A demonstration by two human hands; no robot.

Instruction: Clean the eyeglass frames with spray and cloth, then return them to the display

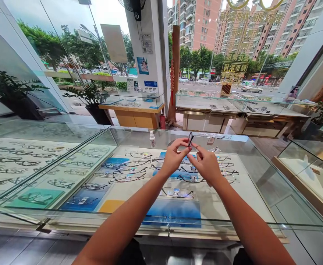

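A dark-framed pair of eyeglasses (190,139) is held up above the glass counter, seen nearly edge-on, with a temple arm stretching to the right. My left hand (176,156) pinches the frame from the left, fingers closed. From the other side my right hand (205,163) grips it too, thumb and fingertips together close to the left hand's. The fingertips hide part of the frame. Beyond the hands, a small white bottle (152,140) stands upright on the counter top. Under the glass, below my wrists, lies a thin-rimmed pair of glasses (177,193).
The glass display counter (222,224) spans the front, with several rows of eyeglasses inside. Another glass case (316,173) stands at the right. Farther back are a wooden-fronted case (135,116), a tree trunk post (175,73) and a potted plant (96,110) before the windows.
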